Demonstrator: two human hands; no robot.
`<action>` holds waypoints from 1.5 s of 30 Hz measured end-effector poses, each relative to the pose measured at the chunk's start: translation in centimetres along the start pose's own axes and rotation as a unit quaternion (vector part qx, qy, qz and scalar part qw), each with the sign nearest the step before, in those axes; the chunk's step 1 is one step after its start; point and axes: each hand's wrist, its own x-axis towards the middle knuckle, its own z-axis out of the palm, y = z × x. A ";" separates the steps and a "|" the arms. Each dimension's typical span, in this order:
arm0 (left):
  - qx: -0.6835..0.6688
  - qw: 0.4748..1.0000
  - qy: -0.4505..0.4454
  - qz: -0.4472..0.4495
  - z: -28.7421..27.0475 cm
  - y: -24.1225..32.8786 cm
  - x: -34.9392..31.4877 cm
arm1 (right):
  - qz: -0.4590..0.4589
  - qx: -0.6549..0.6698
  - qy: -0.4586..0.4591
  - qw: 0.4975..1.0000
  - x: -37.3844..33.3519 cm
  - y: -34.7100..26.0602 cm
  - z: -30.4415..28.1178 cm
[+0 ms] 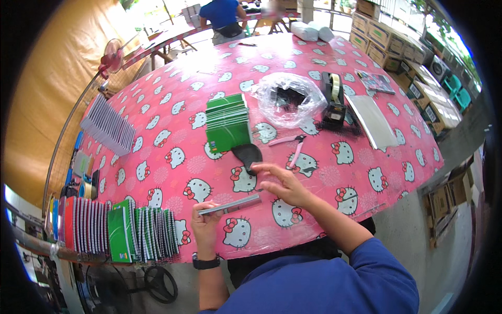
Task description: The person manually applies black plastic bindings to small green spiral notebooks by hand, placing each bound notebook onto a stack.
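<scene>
Seeming light, stiff and best edge-held, the notebook [234,205] is clasped in the left grip [204,217], the right grip [285,184] spread.

One dispenser [335,111], one wristband [206,263], perhaps one held notebook [233,204].

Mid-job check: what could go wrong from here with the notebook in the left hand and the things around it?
The notebook might slip: only the left hand grips it, at one end.
The right hand could knock or snag the pink-handled pliers, lying close by with handles spread.
The row of green spiral notebooks stands at the table's near edge, so a bump might tip some off.
</scene>
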 end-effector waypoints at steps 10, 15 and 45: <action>0.314 0.934 0.132 0.110 8.0 -1.6 -1.9 | 0.044 0.018 0.240 0.970 -1.5 0.6 5.3; 0.554 0.794 -0.075 0.239 9.2 -0.3 -1.6 | -0.056 -0.095 0.177 0.978 -1.5 1.7 1.7; 0.497 0.819 -0.128 0.256 8.5 0.2 -0.5 | 0.112 -0.245 0.037 0.962 -3.2 -4.8 -8.4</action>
